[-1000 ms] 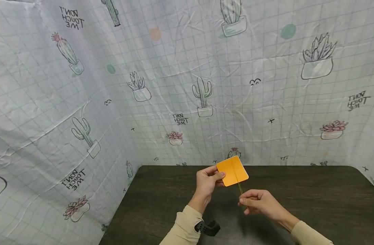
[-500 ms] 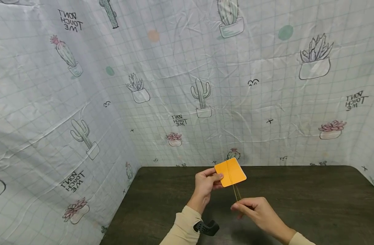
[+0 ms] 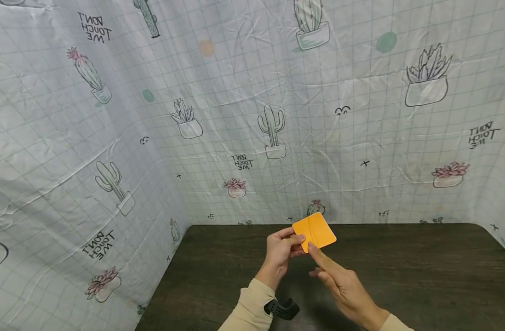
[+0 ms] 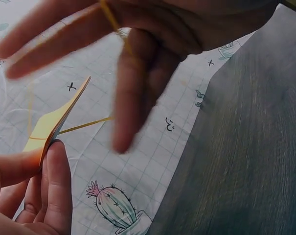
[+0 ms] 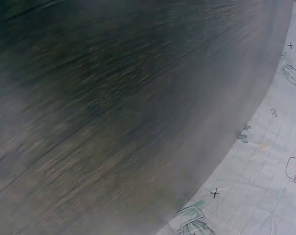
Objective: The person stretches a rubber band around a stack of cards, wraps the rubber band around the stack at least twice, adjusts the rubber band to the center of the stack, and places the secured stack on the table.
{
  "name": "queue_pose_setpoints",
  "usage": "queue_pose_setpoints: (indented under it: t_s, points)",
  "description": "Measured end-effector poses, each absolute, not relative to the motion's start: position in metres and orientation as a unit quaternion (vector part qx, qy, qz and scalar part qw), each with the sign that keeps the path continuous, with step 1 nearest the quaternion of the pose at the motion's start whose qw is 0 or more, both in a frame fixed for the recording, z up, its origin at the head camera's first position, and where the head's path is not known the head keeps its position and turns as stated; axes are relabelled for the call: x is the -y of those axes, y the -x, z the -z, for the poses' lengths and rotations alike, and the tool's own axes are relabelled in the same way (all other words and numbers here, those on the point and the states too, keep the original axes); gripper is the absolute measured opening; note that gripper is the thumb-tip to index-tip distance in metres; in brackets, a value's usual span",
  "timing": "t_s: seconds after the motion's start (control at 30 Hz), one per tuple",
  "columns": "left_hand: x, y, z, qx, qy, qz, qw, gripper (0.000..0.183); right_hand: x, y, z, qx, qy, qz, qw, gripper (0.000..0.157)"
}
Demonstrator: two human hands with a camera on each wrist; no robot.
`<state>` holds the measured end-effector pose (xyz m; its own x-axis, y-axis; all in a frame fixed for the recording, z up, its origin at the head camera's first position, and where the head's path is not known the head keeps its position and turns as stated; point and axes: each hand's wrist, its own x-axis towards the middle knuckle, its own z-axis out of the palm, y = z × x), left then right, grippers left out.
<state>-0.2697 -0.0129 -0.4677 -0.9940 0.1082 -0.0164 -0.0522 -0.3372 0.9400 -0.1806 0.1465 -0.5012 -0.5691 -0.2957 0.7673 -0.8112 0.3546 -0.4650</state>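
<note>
In the head view my left hand (image 3: 278, 250) pinches a thin stack of orange cards (image 3: 320, 232) with rounded corners, thumb on the near face. The left wrist view has the stack nearly edge-on, its layers pressed between thumb and fingers. A thin yellow rubber band (image 4: 86, 125) crosses the cards and runs stretched to my right hand (image 3: 345, 287). It also passes over the right hand's fingers (image 4: 130, 93), which are straight and spread, slightly blurred. From the head view, the right index fingertip lies at the cards' lower edge. The right wrist view contains neither hand.
Beneath the hands lies a dark wood-grain table (image 3: 422, 276). A white grid-patterned cloth (image 3: 219, 138) printed with cacti hangs behind it and at the left. A black wristband (image 3: 282, 309) is on the left wrist.
My right hand has moved from below the cards up to their lower edge, and its fingers have gone from pinching the rubber band to straightened out. The left hand keeps hold of the cards.
</note>
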Motion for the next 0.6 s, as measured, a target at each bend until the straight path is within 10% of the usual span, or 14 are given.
queue_pose_setpoints:
  t_s: [0.6]
  points:
    - [0.001, 0.261, 0.467, -0.554, -0.026, -0.829, -0.074, 0.024, -0.119, 0.186, 0.489, 0.758, -0.105, -0.606, 0.215, 0.062]
